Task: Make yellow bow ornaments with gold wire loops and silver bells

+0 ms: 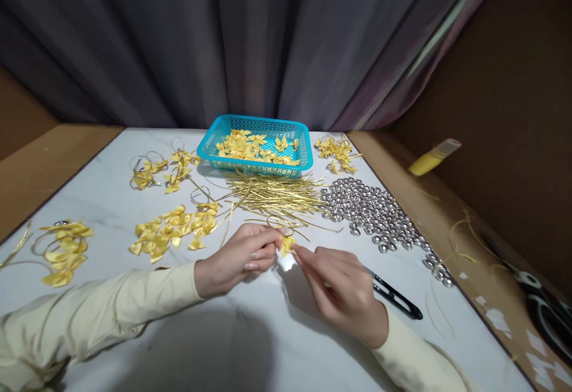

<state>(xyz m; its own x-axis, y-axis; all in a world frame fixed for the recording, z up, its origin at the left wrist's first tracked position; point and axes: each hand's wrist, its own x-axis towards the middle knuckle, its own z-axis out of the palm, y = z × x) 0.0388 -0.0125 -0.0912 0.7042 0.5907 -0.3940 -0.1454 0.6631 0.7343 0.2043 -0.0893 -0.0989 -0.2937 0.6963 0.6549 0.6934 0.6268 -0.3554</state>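
Note:
Between my two hands is a yellow ribbon bow (pixel 287 245) with a loop of gold cord (pixel 282 223) rising above it. The thumb and fingers of my left hand (pixel 252 254) pinch the bow's left side, near the base of the loop. From the right, the fingertips of my right hand (pixel 342 288) are closed at the bow's lower right edge. Just beyond my hands lies a heap of cut gold cords (pixel 279 194). A black-handled cutter (pixel 395 296) rests partly hidden behind my right hand.
A blue basket (pixel 254 168) of yellow bows stands at the back. Silver bell-like beads (pixel 370 207) spread along the right. Bow clusters (pixel 176 228) lie left, others with cord loops (pixel 337 152) at back right. Scissors (pixel 552 314) and a yellow-filled tube (pixel 434 157) are at far right.

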